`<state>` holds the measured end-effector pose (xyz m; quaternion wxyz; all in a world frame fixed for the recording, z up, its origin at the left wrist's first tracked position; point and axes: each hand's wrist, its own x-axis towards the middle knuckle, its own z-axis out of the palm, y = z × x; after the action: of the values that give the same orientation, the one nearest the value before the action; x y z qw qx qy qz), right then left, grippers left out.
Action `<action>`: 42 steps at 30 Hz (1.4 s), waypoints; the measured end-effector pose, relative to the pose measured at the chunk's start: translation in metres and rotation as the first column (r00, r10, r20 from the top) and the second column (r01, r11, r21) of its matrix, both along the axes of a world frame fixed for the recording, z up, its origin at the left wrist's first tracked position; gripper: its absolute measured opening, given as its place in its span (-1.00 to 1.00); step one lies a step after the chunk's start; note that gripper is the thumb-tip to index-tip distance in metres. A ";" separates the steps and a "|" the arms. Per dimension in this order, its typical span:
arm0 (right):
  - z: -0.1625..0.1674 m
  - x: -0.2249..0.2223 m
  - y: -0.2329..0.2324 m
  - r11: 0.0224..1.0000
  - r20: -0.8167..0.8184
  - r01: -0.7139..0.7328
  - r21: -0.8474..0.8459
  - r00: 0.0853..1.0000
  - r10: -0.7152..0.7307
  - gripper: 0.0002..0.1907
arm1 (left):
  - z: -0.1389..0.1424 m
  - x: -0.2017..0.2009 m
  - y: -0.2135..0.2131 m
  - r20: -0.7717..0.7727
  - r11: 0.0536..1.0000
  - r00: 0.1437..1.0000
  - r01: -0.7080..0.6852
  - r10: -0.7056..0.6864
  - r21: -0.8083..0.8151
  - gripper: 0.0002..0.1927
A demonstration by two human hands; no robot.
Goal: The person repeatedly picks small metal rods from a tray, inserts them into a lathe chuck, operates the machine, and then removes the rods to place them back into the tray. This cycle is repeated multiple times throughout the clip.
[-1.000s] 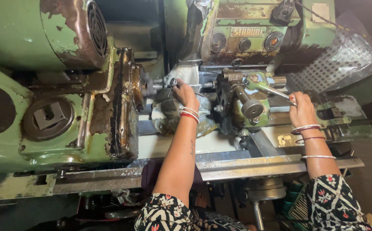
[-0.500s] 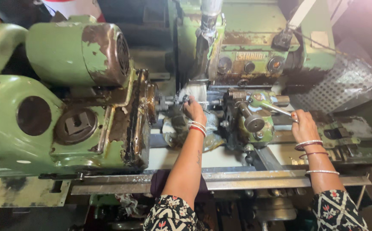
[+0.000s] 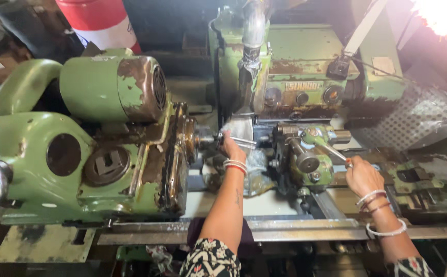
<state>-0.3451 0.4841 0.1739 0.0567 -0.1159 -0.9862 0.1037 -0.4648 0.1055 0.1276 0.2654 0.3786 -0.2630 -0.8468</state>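
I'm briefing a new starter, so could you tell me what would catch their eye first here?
The big green machine with flaking paint fills the left side. At centre the left hand reaches in beside a thin metal rod, and the right hand grips a lever further right.

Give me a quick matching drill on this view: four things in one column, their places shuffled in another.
1. left hand
2. right hand
3. motor housing
4. red-and-white drum

a. top left, behind the machine
b. on the lever at the right
c. at the spindle, centre
d. upper left of the machine

Pairs: 1-c, 2-b, 3-d, 4-a
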 end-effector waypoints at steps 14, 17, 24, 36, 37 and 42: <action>0.017 -0.046 0.048 0.966 0.005 -0.243 -0.087 0.970 0.244 -0.67 | -0.014 -0.004 -0.011 0.038 0.997 0.996 0.081 -0.081 -0.010 -0.48; 0.027 -0.043 0.042 0.961 0.015 -0.241 -0.137 0.969 0.245 -0.68 | -0.018 -0.006 -0.011 -0.069 0.984 0.988 0.143 -0.136 0.103 -0.47; -0.009 0.009 0.000 1.000 -0.067 -0.008 -0.019 0.998 0.007 -0.68 | -0.026 -0.011 -0.017 -0.220 0.960 0.948 0.259 -0.232 0.105 -0.55; 0.010 0.078 0.180 0.872 -0.532 -0.279 -0.402 0.846 0.026 -0.44 | -0.017 -0.005 -0.019 -0.152 0.912 0.928 0.366 -0.341 0.186 -0.60; 0.005 0.095 0.203 0.853 -0.536 -0.210 -0.477 0.839 -0.093 -0.45 | -0.019 -0.004 -0.020 -0.143 0.881 0.892 0.448 -0.428 0.156 -0.59; -0.086 0.169 0.184 0.619 -0.394 0.257 -0.743 0.579 -0.713 -0.45 | -0.017 0.011 -0.006 0.412 0.431 0.542 0.837 -0.733 -0.336 -0.42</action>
<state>-0.1757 0.6681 0.0879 0.3877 -0.3668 -0.7286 0.4293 -0.4537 0.0992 0.1108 -0.1026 0.2132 -0.6424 -0.7289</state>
